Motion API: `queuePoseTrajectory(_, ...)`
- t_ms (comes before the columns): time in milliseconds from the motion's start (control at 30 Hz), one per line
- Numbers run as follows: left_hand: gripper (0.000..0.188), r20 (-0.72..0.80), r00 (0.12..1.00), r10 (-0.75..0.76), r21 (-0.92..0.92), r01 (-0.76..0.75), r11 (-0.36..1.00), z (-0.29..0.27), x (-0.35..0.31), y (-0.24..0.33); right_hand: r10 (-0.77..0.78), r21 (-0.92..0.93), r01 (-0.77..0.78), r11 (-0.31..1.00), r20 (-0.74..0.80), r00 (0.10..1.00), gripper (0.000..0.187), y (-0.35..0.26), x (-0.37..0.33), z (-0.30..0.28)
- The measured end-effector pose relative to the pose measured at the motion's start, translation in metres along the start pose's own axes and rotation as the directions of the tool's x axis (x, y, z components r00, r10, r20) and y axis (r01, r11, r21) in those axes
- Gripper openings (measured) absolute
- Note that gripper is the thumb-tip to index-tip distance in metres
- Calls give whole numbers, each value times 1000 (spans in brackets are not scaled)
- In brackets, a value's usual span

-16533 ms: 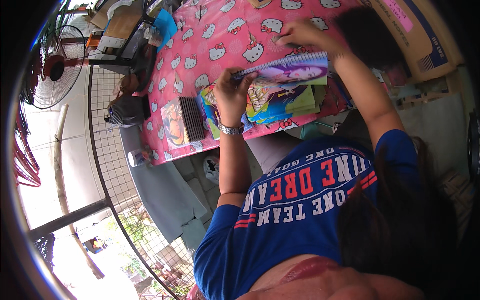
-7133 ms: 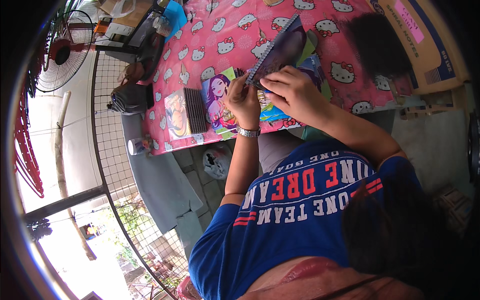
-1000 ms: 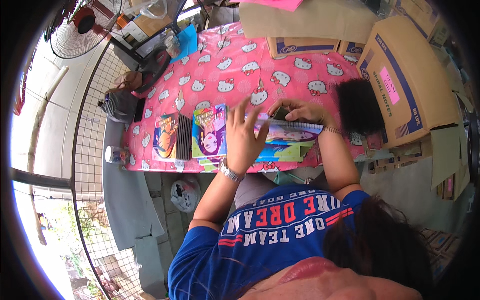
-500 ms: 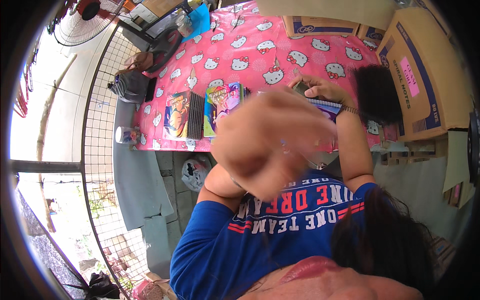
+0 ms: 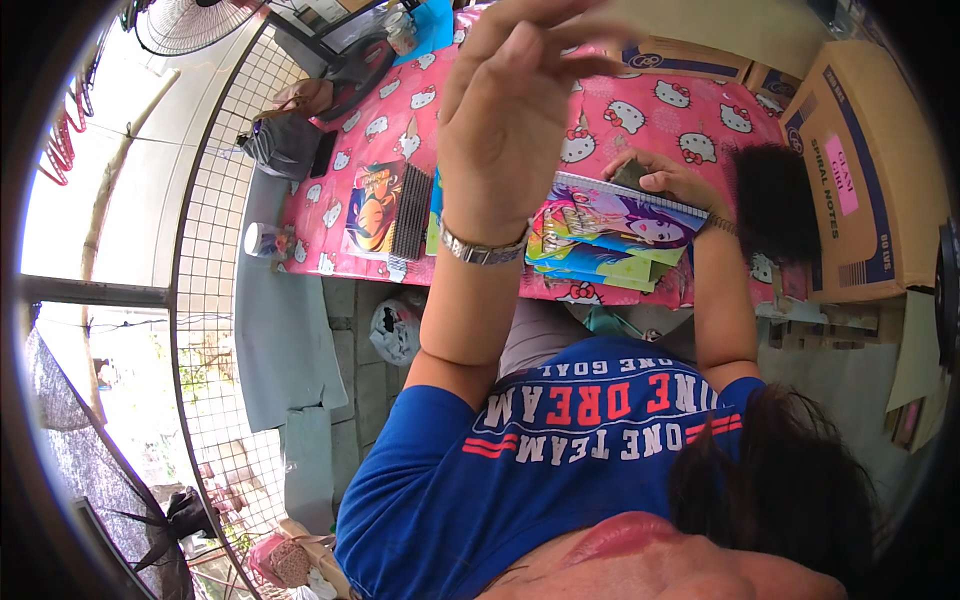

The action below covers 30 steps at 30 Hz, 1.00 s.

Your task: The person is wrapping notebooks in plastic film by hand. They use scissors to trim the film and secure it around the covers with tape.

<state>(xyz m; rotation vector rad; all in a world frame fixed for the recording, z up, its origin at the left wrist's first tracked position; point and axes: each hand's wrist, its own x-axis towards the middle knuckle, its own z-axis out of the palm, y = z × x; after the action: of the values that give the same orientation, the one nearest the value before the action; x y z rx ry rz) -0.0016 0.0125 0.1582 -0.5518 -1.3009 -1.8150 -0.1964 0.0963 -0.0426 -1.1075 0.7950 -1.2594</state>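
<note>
My left hand (image 5: 515, 110), with a metal watch (image 5: 482, 247) on its wrist, is raised close to the camera over the table. Its fingers are apart and slightly blurred at the tips, and nothing shows in them. My right hand (image 5: 680, 182) rests by the top spiral edge of a loose pile of colourful spiral notebooks (image 5: 610, 222). Between its thumb and fingers is a small dark flat piece (image 5: 629, 175) whose kind I cannot make out. A neat stack of spiral notebooks (image 5: 375, 210) lies further left; another stack (image 5: 434, 215) is mostly hidden behind my left arm.
The table has a pink patterned cover (image 5: 400, 120). Cardboard boxes (image 5: 870, 170) stand at the right and back, beside a black fuzzy-looking mass (image 5: 775, 200). At the left edge are a white cup (image 5: 265, 241), a dark phone (image 5: 323, 155) and a grey bag (image 5: 283, 147).
My left hand has swung up and away from over the notebooks, uncovering the pile. My right hand stays at the top of the pile with the dark piece. The view has shifted slightly.
</note>
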Motion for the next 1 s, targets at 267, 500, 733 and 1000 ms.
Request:
queuePoseTrajectory(267, 33, -227, 922, -314, 276, 370, 887, -9, -23, -27, 111, -7, -111, 994, -41, 993, 51, -1, -1, -2)
queuePoseTrajectory(500, 32, -132, 905, -405, 276, 426, 862, -15, -38, -40, -2, 72, 5, 997, -47, 999, 47, -2, -1, 6)
queuePoseTrajectory(733, 76, 153, 892, -426, -116, 444, 888, 28, -39, -10, -14, -94, 13, 995, -13, 1000, 50, -9, -4, 1)
queuePoseTrajectory(1000, 40, 200, 822, -534, 279, 474, 835, 67, -37, -11, -3, -79, 4, 997, 17, 1000, 50, 4, -1, -2)
